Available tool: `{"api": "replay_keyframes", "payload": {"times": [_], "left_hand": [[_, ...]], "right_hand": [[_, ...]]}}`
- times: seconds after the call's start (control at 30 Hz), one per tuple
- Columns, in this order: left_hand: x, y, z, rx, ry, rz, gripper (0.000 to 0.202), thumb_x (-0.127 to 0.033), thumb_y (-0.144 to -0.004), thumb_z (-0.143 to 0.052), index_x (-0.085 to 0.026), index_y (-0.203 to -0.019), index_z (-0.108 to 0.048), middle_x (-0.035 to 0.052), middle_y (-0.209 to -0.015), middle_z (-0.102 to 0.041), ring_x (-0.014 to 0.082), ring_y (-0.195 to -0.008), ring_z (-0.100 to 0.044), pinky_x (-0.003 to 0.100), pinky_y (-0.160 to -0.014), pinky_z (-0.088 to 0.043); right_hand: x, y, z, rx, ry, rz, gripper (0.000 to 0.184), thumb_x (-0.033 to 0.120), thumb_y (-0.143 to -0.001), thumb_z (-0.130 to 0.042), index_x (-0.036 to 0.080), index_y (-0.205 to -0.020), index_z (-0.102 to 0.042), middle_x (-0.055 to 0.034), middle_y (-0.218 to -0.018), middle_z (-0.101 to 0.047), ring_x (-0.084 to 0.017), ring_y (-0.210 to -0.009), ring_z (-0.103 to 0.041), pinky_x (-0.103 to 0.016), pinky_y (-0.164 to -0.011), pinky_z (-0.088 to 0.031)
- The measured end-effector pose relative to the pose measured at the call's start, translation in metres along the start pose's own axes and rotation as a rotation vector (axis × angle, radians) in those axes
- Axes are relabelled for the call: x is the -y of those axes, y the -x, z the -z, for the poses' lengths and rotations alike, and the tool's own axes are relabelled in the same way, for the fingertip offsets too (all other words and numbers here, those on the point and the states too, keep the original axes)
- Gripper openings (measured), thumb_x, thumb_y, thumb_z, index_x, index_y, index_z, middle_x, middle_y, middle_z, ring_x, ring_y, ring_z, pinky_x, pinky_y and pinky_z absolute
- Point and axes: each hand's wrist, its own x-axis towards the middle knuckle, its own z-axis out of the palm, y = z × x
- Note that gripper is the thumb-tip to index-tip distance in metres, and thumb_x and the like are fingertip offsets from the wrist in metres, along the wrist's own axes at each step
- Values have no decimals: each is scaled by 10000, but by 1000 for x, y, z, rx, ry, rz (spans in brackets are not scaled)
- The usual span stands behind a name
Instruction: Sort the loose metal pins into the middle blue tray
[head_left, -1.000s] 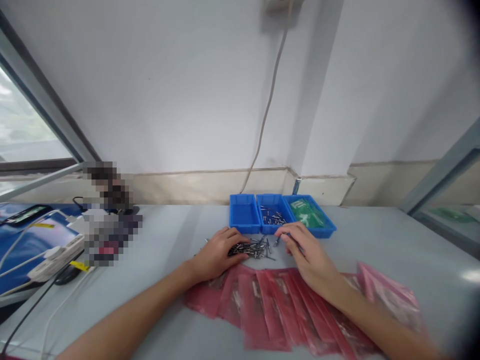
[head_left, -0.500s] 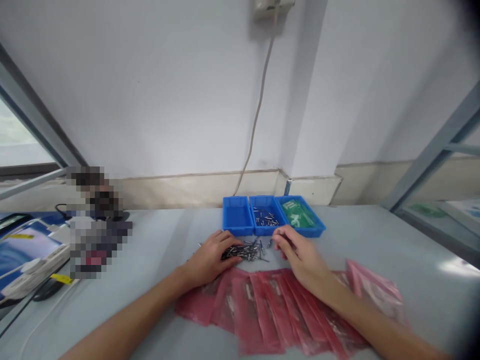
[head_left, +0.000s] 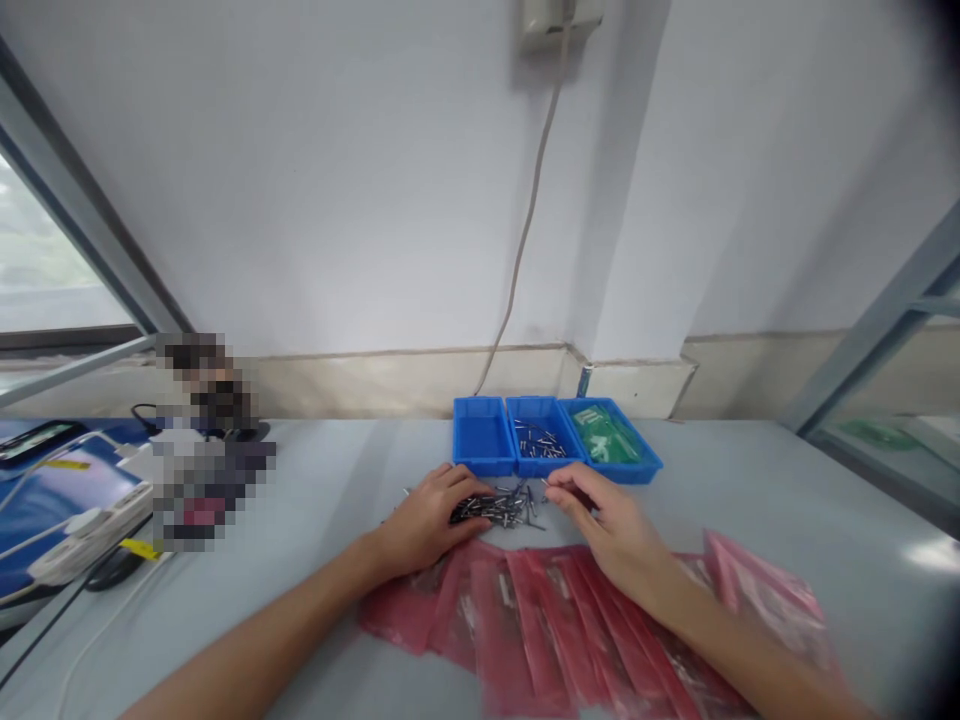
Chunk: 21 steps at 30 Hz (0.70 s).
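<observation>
A heap of small metal pins point(head_left: 504, 503) lies on the grey table point(head_left: 322, 480) between my hands. My left hand point(head_left: 429, 518) rests on the left side of the heap, fingers curled over some pins. My right hand point(head_left: 606, 517) is at the heap's right edge, fingertips pinched together near a pin; what they hold is too small to see. Behind the heap stand three blue trays: the left one point(head_left: 481, 449) looks empty, the middle one point(head_left: 542, 447) has several pins, the right one point(head_left: 616, 448) holds green pieces.
Several pink plastic bags point(head_left: 547, 620) are fanned out under my forearms. At the left lie a white power strip point(head_left: 82, 525), cables and a blue sheet point(head_left: 52, 490). A cable point(head_left: 525, 240) runs down the wall from a socket.
The camera view shifted slightly. My right hand's fingertips drew closer to the pin heap; my left hand stayed on the pins.
</observation>
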Motion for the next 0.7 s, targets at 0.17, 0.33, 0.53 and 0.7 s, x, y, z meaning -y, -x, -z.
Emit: {"api": "replay_keyframes", "payload": {"times": [0.17, 0.33, 0.53, 0.7], "left_hand": [[1, 1, -1, -12, -3, -4, 302, -406, -1061, -700, -259, -1324, -693, 80, -1254, -679, 282, -1173, -624, 461, -1059, -524], [2, 1, -2, -11, -3, -2, 306, -404, -1063, -696, -261, -1333, -688, 86, -1261, -676, 289, -1186, -623, 482, -1076, -524], [1, 1, -1, -2, -9, -6, 301, -399, -1059, -704, -257, -1324, -689, 82, -1252, -676, 286, -1173, -623, 467, -1059, -526], [1, 0, 0, 3, 4, 5, 289, -369, -1054, -718, -253, -1317, -688, 73, -1262, -674, 278, -1168, -619, 455, -1050, -520]], "right_hand": [[-6, 0, -3, 26, -49, -18, 280, 467, -1097, -527, 278, -1120, -732, -43, -1024, -756, -245, -875, -688, -353, -743, -549], [-7, -1, -2, 56, -75, -12, 264, 459, -1077, -570, 292, -1161, -758, -60, -1066, -743, -254, -931, -695, -371, -786, -576], [1, -3, -1, 61, -201, -84, 178, 425, -993, -695, 261, -1043, -742, -16, -876, -705, -219, -814, -666, -354, -783, -548], [9, -3, 3, 111, -260, -108, 303, 496, -1032, -629, 242, -875, -676, 24, -712, -589, -179, -659, -549, -302, -642, -461]]}}
